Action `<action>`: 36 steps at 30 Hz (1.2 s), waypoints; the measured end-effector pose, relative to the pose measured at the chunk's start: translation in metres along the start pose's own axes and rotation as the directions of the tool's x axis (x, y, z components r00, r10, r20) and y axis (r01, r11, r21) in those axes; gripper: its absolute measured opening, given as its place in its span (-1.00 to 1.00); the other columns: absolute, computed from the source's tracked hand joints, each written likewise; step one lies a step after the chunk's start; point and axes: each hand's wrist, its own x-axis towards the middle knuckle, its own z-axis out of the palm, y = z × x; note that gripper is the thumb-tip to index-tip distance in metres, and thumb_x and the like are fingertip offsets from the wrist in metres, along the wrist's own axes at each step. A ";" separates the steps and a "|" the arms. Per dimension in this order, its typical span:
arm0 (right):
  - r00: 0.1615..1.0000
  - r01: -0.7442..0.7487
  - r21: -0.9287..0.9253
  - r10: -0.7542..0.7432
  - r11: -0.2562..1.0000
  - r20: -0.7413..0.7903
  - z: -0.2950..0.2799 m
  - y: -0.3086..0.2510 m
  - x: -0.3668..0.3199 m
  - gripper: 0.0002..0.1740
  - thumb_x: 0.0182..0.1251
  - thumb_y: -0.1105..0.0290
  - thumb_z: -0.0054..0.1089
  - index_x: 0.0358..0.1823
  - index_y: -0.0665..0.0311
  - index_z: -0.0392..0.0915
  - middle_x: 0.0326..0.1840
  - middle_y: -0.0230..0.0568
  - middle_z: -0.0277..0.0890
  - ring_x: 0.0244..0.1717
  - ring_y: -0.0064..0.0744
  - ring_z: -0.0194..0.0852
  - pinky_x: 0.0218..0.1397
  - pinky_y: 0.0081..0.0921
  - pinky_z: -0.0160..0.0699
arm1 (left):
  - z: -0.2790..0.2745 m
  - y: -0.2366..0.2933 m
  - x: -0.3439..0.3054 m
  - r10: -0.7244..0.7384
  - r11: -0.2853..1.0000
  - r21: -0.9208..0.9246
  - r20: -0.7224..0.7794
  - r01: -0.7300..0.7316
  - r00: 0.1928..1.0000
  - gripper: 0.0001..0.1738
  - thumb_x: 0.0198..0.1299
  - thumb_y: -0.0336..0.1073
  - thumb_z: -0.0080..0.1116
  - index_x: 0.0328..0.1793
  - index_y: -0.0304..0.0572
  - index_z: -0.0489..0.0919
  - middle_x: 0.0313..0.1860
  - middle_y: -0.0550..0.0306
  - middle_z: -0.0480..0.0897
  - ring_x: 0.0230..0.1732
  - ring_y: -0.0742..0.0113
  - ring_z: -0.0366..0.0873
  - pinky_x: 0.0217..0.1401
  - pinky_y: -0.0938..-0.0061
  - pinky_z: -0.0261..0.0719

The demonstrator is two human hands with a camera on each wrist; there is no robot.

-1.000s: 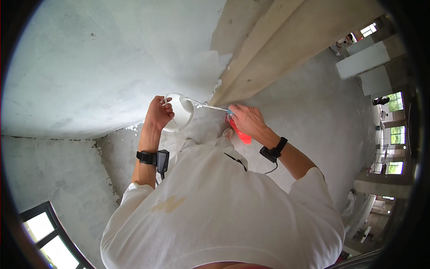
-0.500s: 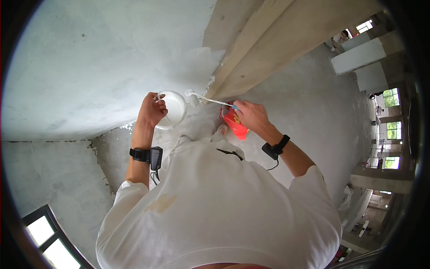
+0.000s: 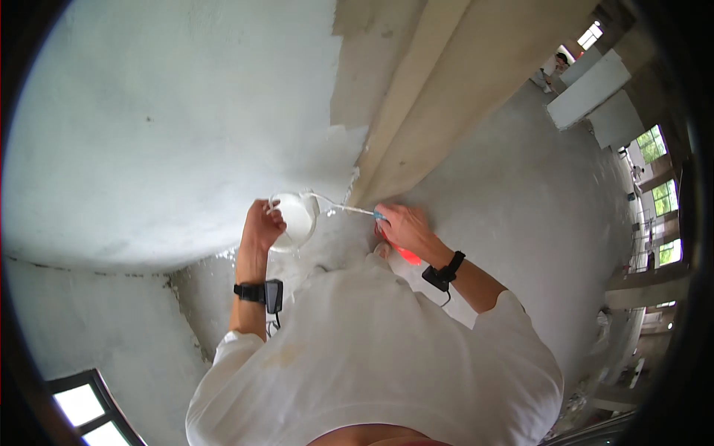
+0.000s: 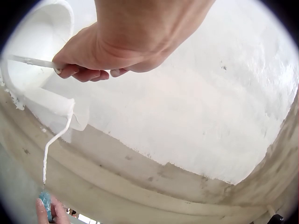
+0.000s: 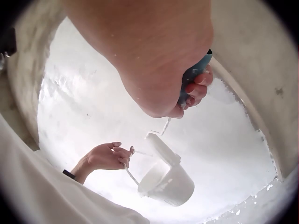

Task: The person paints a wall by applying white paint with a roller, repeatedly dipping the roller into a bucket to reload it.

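My left hand (image 3: 264,225) holds the bail of a small white bucket (image 3: 296,227) in front of my body. White paint coats the bucket's inside, seen in the left wrist view. My right hand (image 3: 405,229) grips the blue handle (image 5: 193,77) of a paint roller, fingers curled round it. The roller's bent rod runs left toward the bucket. Its white-coated roller sleeve (image 4: 49,101) lies at the bucket's rim, overlapping the mouth in the right wrist view (image 5: 161,148).
A white-painted wall (image 3: 193,111) rises ahead, meeting a bare beige column (image 3: 416,97). A red bag (image 3: 408,256) is near my feet, below the right hand. White splashes spot the floor (image 3: 483,201) by the wall. Another person (image 3: 550,73) is far off at upper right.
Half a second ago the roller was clear of the bucket, to its right; now it is back at the rim. Both hands sit lower in the head view, which has tilted.
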 end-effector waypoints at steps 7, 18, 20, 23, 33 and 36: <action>0.981 -0.186 0.590 0.182 0.785 0.068 0.003 0.049 -0.009 -0.82 0.32 0.31 0.18 -0.23 0.27 0.47 -0.51 -0.21 0.49 -0.55 -0.35 0.42 -0.49 -0.39 0.37 | -0.016 0.002 0.006 -0.004 0.997 -0.075 0.024 0.006 1.000 -0.76 0.19 -0.17 -0.09 -0.27 -0.16 0.48 -0.64 0.37 0.26 -0.59 0.50 0.18 -0.44 0.53 0.20; 0.921 -0.241 0.951 0.355 0.194 0.160 -0.169 0.085 0.045 -0.81 0.45 0.32 0.08 -0.34 0.21 0.39 -0.54 -0.49 0.24 -0.61 -0.77 0.06 -0.63 -0.74 0.03 | -0.031 -0.003 0.009 0.094 0.987 -0.112 -0.181 -0.116 0.979 -0.74 0.20 -0.11 -0.09 -0.29 -0.11 0.50 -0.65 0.39 0.30 -0.60 0.50 0.24 -0.45 0.49 0.24; 0.931 -0.140 0.953 0.364 0.270 0.034 -0.204 0.098 0.066 -0.81 0.46 0.31 0.06 -0.32 0.21 0.39 -0.54 -0.49 0.25 -0.61 -0.77 0.08 -0.63 -0.73 0.06 | -0.035 -0.006 0.008 0.117 0.982 -0.118 -0.251 -0.150 0.961 -0.73 0.22 -0.10 -0.12 -0.32 -0.09 0.49 -0.66 0.40 0.29 -0.61 0.51 0.22 -0.46 0.49 0.24; 0.938 -0.014 0.955 0.335 0.297 -0.091 -0.273 0.111 0.089 -0.80 0.48 0.28 0.04 -0.30 0.22 0.40 -0.54 -0.50 0.26 -0.61 -0.77 0.09 -0.63 -0.73 0.07 | -0.028 -0.010 0.003 0.136 0.966 -0.160 -0.347 -0.202 0.928 -0.72 0.21 -0.07 -0.11 -0.34 -0.07 0.48 -0.66 0.41 0.27 -0.59 0.49 0.23 -0.45 0.46 0.23; 0.926 0.121 0.937 0.303 0.327 -0.226 -0.326 0.127 0.160 -0.72 0.52 0.19 -0.02 -0.24 0.28 0.43 -0.58 -0.49 0.26 -0.64 -0.72 0.08 -0.61 -0.71 0.09 | -0.088 -0.016 0.015 0.207 0.921 -0.212 -0.441 -0.326 0.873 -0.72 0.17 -0.07 -0.11 -0.51 0.04 0.43 -0.71 0.46 0.32 -0.63 0.52 0.26 -0.42 0.46 0.19; 0.928 0.100 0.948 0.315 0.301 -0.198 -0.330 0.132 0.171 -0.73 0.51 0.21 -0.01 -0.23 0.28 0.43 -0.58 -0.48 0.26 -0.64 -0.72 0.08 -0.61 -0.69 0.10 | -0.085 -0.015 0.004 0.187 0.910 -0.235 -0.506 -0.342 0.842 -0.72 0.17 -0.07 -0.13 -0.51 0.04 0.42 -0.71 0.47 0.32 -0.63 0.52 0.25 -0.42 0.46 0.19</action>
